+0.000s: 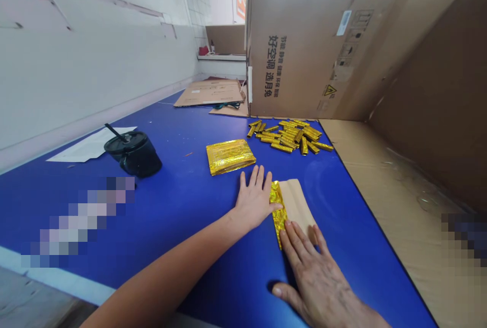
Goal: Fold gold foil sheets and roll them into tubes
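A paper sheet (299,195) lies on the blue table, tan over most of its face, with a gold foil strip (279,201) along its left side. My left hand (254,198) rests flat with fingers spread on the table, its thumb on the gold strip. Fingers outstretched, my right hand (317,269) presses the lower part of the sheet and covers some of it. Beyond my left hand sits a flat stack of gold foil paper (230,156). Several small folded gold foil pieces (291,134) form a loose pile at the far side of the table.
On the left stand a black lidded cup (133,153) with a straw and a white paper (85,145). A large cardboard box (304,54) rises behind the gold pile, with more cardboard (353,166) along the right. Flat cardboard sheets (209,91) lie at the back.
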{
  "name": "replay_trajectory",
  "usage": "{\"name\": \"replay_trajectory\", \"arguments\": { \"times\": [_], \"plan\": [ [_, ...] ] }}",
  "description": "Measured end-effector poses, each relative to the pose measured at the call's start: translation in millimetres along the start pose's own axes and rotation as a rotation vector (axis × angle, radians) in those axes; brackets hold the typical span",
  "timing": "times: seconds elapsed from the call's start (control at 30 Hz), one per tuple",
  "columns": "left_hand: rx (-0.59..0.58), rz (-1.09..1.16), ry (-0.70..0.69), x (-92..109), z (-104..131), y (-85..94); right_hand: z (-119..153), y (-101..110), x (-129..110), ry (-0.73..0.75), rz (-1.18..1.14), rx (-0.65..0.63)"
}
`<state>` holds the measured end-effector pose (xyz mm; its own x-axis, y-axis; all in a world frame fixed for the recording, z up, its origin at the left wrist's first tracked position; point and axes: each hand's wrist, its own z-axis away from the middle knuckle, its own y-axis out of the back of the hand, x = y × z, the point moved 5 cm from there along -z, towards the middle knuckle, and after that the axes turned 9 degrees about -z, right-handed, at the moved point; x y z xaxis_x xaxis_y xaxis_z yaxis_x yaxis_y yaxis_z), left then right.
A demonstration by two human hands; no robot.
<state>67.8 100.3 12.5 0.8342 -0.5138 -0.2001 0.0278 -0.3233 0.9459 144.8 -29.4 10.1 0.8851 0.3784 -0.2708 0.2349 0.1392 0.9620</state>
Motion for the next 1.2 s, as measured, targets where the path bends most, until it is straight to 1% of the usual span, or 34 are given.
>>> {"name": "replay_trajectory", "arguments": {
  "times": [0.07, 0.1, 0.17, 0.23, 0.27, 0.33, 0.43, 0.5, 0.53, 0.6, 0.67, 0.73, 0.8, 0.9, 1.07, 1.2],
  "plan": [
    [0.032, 0.013, -0.026, 3.8, 0.1, 9.2, -3.0, 0.4, -11.6, 0.005, -0.020, -0.009],
    [0.035, 0.030, -0.064, 6.8, 0.3, 12.8, -4.3, 0.6, -15.9, 0.000, -0.024, -0.019],
    [0.026, 0.070, -0.182, 14.9, 1.8, 17.1, -6.0, 1.4, -20.5, -0.019, -0.034, -0.055],
    [0.006, 0.093, -0.308, 23.5, 5.3, 17.8, -6.1, 4.5, -20.4, -0.034, -0.049, -0.095],
    [-0.003, 0.099, -0.350, 26.7, 7.4, 17.2, -5.7, 7.3, -19.2, -0.034, -0.060, -0.111],
    [-0.017, 0.107, -0.379, 30.7, 11.9, 14.9, -5.6, 16.0, -14.6, -0.022, -0.099, -0.121],
    [-0.020, 0.123, -0.350, 32.4, 19.4, 12.1, -10.9, 33.8, -3.5, 0.036, -0.215, -0.081],
    [-0.019, 0.129, -0.338, 33.2, 24.6, 10.8, -20.1, 43.5, 7.8, 0.072, -0.292, -0.050],
    [-0.018, 0.126, -0.331, 33.5, 26.8, 10.1, -26.5, 47.5, 16.1, 0.054, -0.314, -0.017],
    [-0.016, 0.110, -0.315, 34.0, 29.8, 8.5, -41.6, 54.4, 34.1, -0.007, -0.311, 0.100],
    [-0.009, 0.088, -0.306, 34.8, 31.0, 7.2, -58.2, 55.3, 48.2, -0.032, -0.236, 0.156],
    [-0.004, 0.073, -0.314, 35.7, 30.9, 6.8, -74.5, 52.2, 60.2, -0.068, -0.190, 0.159],
    [0.000, 0.070, -0.326, 35.2, 29.8, 7.7, -87.9, 50.6, 72.6, -0.150, -0.133, 0.183],
    [-0.012, 0.083, -0.372, 30.5, 27.4, 9.5, -100.2, 48.9, 87.9, -0.257, -0.073, 0.175],
    [-0.088, 0.111, -0.539, 19.5, 25.1, 4.9, -100.7, 43.8, 104.0, -0.343, -0.045, 0.081],
    [-0.073, 0.094, -0.597, 18.9, 27.2, 5.5, -94.5, 41.5, 107.5, -0.363, -0.035, 0.059]
  ]
}}
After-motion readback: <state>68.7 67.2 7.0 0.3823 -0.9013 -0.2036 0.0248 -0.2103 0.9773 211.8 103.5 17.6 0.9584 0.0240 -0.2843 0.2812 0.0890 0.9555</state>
